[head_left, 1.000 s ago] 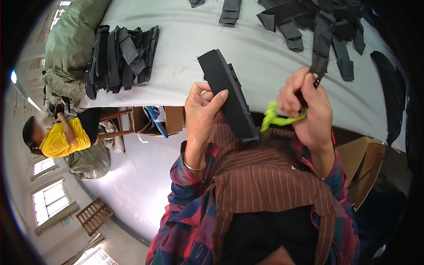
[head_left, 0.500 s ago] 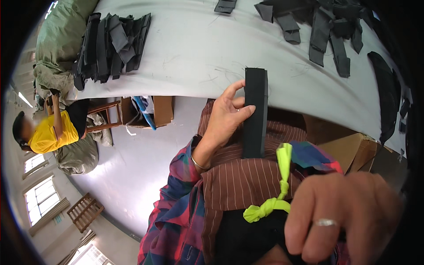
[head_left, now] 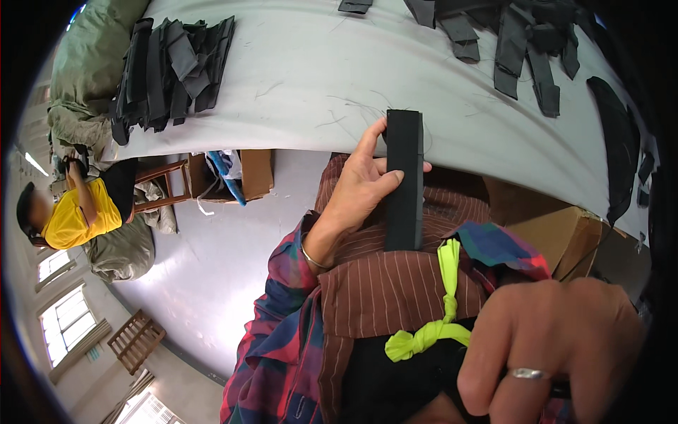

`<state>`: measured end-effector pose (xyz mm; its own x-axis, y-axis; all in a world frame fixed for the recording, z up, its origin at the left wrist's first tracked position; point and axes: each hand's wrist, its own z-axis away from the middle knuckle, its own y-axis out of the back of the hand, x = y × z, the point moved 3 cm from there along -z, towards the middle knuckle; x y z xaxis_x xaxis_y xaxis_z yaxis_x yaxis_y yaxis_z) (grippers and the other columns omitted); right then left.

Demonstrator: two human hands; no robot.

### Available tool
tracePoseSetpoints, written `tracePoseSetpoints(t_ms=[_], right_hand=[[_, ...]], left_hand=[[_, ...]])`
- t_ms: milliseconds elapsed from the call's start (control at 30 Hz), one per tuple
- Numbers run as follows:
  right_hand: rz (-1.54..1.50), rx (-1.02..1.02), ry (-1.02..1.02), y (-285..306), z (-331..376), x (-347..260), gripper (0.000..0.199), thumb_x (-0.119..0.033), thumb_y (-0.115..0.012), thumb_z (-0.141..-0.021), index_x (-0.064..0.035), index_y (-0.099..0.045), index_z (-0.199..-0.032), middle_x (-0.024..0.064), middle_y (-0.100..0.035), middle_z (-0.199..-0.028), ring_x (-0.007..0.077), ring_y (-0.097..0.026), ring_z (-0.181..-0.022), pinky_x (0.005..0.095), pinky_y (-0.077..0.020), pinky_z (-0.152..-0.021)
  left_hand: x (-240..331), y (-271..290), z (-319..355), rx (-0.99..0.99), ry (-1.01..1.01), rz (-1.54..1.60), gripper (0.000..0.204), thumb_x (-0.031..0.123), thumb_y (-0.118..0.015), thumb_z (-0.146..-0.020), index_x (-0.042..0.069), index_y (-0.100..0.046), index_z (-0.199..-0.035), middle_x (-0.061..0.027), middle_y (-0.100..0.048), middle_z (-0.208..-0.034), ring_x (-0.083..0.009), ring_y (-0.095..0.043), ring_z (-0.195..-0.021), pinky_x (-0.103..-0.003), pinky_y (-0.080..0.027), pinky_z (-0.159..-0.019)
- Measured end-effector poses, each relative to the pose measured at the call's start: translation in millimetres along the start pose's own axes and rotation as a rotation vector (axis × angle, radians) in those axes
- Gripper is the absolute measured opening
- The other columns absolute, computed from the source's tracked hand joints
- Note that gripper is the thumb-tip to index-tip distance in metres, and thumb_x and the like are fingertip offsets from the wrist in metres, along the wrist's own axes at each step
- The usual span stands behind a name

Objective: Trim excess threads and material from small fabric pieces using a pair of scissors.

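Observation:
A folded black fabric strip (head_left: 405, 191) stands lengthwise in front of me, at the near edge of the cloth-covered table. My left hand (head_left: 361, 185) is closed on its left side, with the thumb on the front and a fingertip showing past its right edge. Close to the camera at the lower right is my right hand (head_left: 554, 343), its fingers curled down. A ring is on one finger. A small dark bit shows beneath those fingers, but I cannot make out what it is. The right hand is well apart from the fabric strip.
A pile of black strips (head_left: 173, 67) lies at the table's left, and more loose strips (head_left: 519, 53) at the far right. A black elongated object (head_left: 613, 148) rests on the right edge. Cardboard boxes (head_left: 256, 175) stand below. A person in a yellow shirt (head_left: 85, 215) sits at the left.
The view has shifted slightly. A fingertip of my left hand now shows beyond the strip's right edge. My right hand, blurred before, is sharper and still curled near the camera.

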<state>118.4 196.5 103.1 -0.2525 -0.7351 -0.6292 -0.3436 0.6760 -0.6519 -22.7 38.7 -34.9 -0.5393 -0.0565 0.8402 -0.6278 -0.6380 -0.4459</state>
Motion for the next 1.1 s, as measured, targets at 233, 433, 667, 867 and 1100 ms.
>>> tracePoseSetpoints(t_ms=[233, 433, 667, 867, 1100], right_hand=[[0.056, 0.027, 0.009, -2, -26, 10, 0.022, -0.018, -0.049, -0.095, -0.0137, -0.054, -0.075, 0.0052, -0.063, -0.070, 0.0204, -0.053, -0.054, 0.0336, -0.0445, -0.049], [0.093, 0.057, 0.001, 17, -14, -5, 0.023, -0.015, -0.051, -0.094, -0.0137, -0.057, -0.072, 0.0037, -0.064, -0.070, 0.0200, -0.054, -0.055, 0.0340, -0.0453, -0.048], [0.038, 0.475, -0.305, 38, -42, 44, 0.005, -0.009, -0.054, -0.093, -0.0114, -0.055, -0.089, 0.0052, -0.052, -0.084, 0.0165, -0.047, -0.068, 0.0278, -0.0383, -0.065], [1.514, 0.376, -0.090, 91, -36, 89, 0.027, -0.018, -0.069, -0.082, -0.0117, -0.064, -0.107, 0.0045, -0.063, -0.089, 0.0220, -0.059, -0.074, 0.0324, -0.0440, -0.067], [1.656, 0.293, -0.073, 101, -37, 109, 0.014, -0.019, -0.070, -0.079, -0.0116, -0.066, -0.091, 0.0004, -0.064, -0.079, 0.0222, -0.056, -0.066, 0.0351, -0.0415, -0.062]], left_hand=[[3, -2, -6, 0.012, 0.034, 0.089, 0.075, -0.010, -0.043, -0.088, 0.008, -0.005, -0.150, -0.0275, -0.060, -0.112, -0.0306, -0.068, -0.086, -0.038, -0.058, -0.076], [7, -2, -4, 0.029, 0.072, 0.124, 0.070, -0.005, -0.048, -0.087, 0.010, -0.016, -0.148, -0.0291, -0.060, -0.114, -0.0343, -0.068, -0.090, -0.040, -0.059, -0.075], [14, 13, 1, 0.218, 0.004, 0.101, 0.055, 0.005, -0.044, -0.095, 0.004, -0.020, -0.144, -0.0243, -0.064, -0.108, -0.0308, -0.069, -0.082, -0.037, -0.060, -0.069], [14, 13, -7, 0.164, -0.033, 0.007, 0.061, 0.004, -0.044, -0.095, -0.001, -0.011, -0.146, -0.0227, -0.066, -0.100, -0.0300, -0.070, -0.081, -0.032, -0.060, -0.065], [13, 17, -3, 0.187, -0.031, 0.015, 0.063, 0.002, -0.044, -0.093, -0.001, -0.010, -0.147, -0.0213, -0.065, -0.100, -0.0295, -0.070, -0.080, -0.030, -0.060, -0.063]])
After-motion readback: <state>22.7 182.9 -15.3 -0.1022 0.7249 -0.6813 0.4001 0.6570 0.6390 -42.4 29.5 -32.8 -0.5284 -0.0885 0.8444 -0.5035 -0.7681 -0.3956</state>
